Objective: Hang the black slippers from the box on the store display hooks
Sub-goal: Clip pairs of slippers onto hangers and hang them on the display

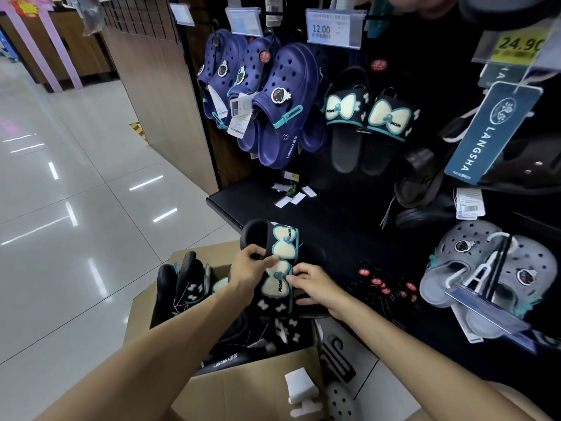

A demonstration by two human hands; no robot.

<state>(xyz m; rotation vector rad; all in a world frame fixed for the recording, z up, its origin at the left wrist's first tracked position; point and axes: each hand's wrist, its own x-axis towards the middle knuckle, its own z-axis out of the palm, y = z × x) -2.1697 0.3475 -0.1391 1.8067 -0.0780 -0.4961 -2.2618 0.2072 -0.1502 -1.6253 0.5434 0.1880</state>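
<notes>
I hold a pair of black slippers (280,262) with cream bow straps above the open cardboard box (243,387). My left hand (249,267) grips the pair from the left at the straps. My right hand (315,287) grips it from the right, fingers under the sole. More black slippers (185,284) stand in the box. An identical pair of bow slippers (368,123) hangs on the dark display wall above, near a price tag reading 12.00 (332,28).
Navy clogs (267,95) hang left of the bow slippers. Grey clogs (491,278) and a blue LANGSHA tag (491,132) hang at the right. A black shelf (243,202) holds loose paper tags. Small hangers with red dots (385,284) lie right of my hands. Glossy tiled floor spreads left.
</notes>
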